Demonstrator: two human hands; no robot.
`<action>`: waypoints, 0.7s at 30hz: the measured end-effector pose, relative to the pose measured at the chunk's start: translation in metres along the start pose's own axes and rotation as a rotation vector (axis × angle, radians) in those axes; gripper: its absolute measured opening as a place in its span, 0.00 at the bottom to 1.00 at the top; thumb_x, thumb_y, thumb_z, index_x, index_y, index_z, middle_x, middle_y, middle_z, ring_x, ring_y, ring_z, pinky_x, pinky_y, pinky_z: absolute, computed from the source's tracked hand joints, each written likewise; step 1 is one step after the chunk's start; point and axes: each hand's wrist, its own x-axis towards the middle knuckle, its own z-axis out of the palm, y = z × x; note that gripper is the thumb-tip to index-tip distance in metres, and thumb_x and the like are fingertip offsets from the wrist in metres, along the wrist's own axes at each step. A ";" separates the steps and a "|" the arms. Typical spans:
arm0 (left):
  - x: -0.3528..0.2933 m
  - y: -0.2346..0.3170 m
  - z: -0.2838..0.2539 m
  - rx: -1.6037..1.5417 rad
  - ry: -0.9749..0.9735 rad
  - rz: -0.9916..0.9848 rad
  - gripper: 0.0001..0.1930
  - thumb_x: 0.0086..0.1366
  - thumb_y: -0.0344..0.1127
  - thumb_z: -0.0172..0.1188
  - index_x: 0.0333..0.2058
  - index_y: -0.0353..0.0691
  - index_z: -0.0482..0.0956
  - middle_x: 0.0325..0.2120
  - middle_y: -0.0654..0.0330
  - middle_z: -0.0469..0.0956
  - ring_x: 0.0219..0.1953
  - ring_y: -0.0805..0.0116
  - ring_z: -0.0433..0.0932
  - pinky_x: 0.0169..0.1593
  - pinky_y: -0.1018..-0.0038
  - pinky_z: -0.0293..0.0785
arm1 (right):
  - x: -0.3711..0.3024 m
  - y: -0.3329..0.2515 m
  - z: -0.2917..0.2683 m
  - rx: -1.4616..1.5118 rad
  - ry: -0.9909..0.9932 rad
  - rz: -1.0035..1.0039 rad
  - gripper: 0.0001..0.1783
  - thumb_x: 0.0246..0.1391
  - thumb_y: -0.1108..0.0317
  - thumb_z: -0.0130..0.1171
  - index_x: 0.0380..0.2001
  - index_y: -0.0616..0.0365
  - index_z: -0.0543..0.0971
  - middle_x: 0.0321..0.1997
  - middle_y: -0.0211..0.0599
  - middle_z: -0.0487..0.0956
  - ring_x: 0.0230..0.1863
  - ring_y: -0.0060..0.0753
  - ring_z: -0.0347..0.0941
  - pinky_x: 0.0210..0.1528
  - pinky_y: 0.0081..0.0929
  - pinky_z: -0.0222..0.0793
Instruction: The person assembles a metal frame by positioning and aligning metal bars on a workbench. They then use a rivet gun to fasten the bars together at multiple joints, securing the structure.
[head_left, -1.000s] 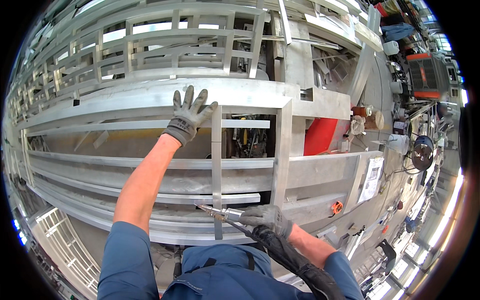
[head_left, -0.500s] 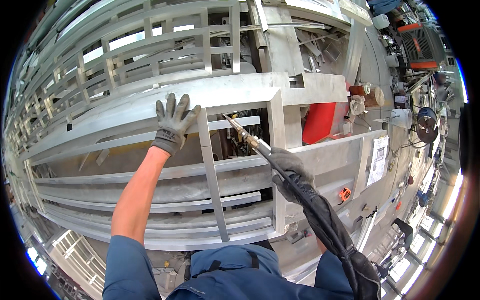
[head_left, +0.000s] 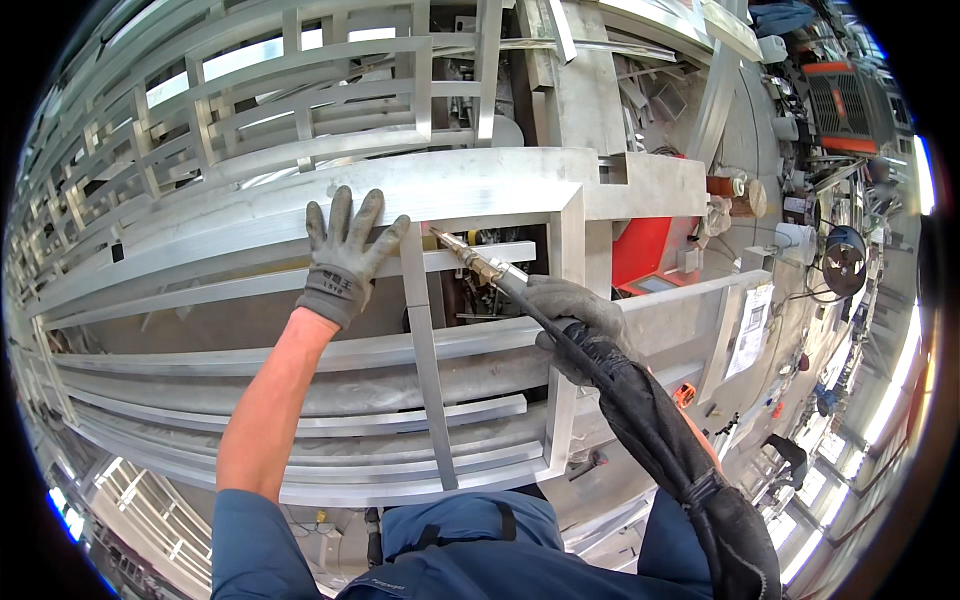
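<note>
My left hand [head_left: 345, 255], in a grey work glove, lies flat with fingers spread on the top bar of a silver aluminium frame [head_left: 480, 190]. My right hand [head_left: 575, 315], also gloved, grips a welding torch [head_left: 480, 262] whose brass tip points up-left at the joint where a vertical bar [head_left: 425, 370] meets the top bar. A thick black sheathed cable [head_left: 660, 440] runs from the torch back along my right forearm.
More aluminium frames [head_left: 250, 90] are stacked behind and to the left. A red machine [head_left: 645, 250] stands behind the frame on the right. A wire spool [head_left: 845, 260] and cluttered benches lie at far right. A paper sheet [head_left: 748, 325] hangs on a rail.
My right hand has carried the torch from the frame's lower bar up to the top joint of the vertical bar. My left hand stays on the top bar.
</note>
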 end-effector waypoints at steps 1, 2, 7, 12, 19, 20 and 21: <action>0.000 0.000 0.000 -0.002 0.001 0.000 0.47 0.51 0.23 0.65 0.69 0.73 0.69 0.75 0.58 0.55 0.77 0.38 0.50 0.71 0.24 0.41 | 0.003 -0.004 -0.001 -0.015 -0.005 0.018 0.18 0.58 0.67 0.72 0.49 0.61 0.81 0.53 0.48 0.84 0.63 0.50 0.77 0.69 0.49 0.70; 0.000 0.000 -0.001 -0.003 0.002 -0.004 0.47 0.51 0.23 0.66 0.69 0.73 0.69 0.75 0.58 0.56 0.76 0.38 0.51 0.71 0.24 0.41 | 0.006 -0.008 -0.001 -0.003 -0.008 0.044 0.18 0.58 0.67 0.72 0.49 0.60 0.81 0.53 0.47 0.84 0.63 0.50 0.77 0.69 0.49 0.70; 0.001 0.001 -0.001 0.006 0.058 0.018 0.47 0.45 0.22 0.67 0.67 0.65 0.72 0.73 0.55 0.59 0.76 0.37 0.51 0.71 0.25 0.41 | 0.017 -0.020 -0.002 0.031 -0.029 0.112 0.17 0.61 0.73 0.66 0.52 0.65 0.80 0.54 0.51 0.82 0.55 0.42 0.79 0.56 0.35 0.75; 0.002 0.001 -0.002 -0.009 0.052 0.019 0.47 0.46 0.22 0.67 0.67 0.66 0.73 0.73 0.55 0.59 0.76 0.37 0.52 0.72 0.25 0.41 | 0.015 -0.010 -0.001 -0.055 -0.004 0.116 0.14 0.57 0.72 0.69 0.46 0.60 0.80 0.53 0.45 0.84 0.63 0.50 0.78 0.68 0.48 0.71; 0.002 0.000 -0.004 0.004 0.034 0.022 0.49 0.42 0.25 0.70 0.68 0.66 0.72 0.74 0.55 0.58 0.76 0.37 0.51 0.72 0.26 0.40 | 0.018 -0.002 -0.005 -0.105 -0.035 0.040 0.15 0.55 0.73 0.70 0.46 0.60 0.82 0.53 0.46 0.84 0.62 0.51 0.79 0.66 0.47 0.73; 0.002 0.000 -0.004 0.008 0.034 0.025 0.50 0.42 0.25 0.70 0.68 0.66 0.72 0.74 0.55 0.58 0.76 0.37 0.50 0.72 0.26 0.39 | 0.018 -0.001 -0.005 -0.091 -0.033 0.045 0.16 0.54 0.72 0.70 0.46 0.60 0.82 0.52 0.46 0.84 0.62 0.51 0.79 0.66 0.47 0.73; 0.001 0.000 -0.004 0.013 0.035 0.028 0.51 0.41 0.25 0.71 0.68 0.66 0.72 0.75 0.55 0.57 0.77 0.37 0.49 0.72 0.26 0.38 | 0.018 -0.001 -0.005 -0.077 -0.032 0.049 0.16 0.54 0.72 0.70 0.46 0.60 0.82 0.52 0.46 0.84 0.62 0.51 0.79 0.66 0.47 0.73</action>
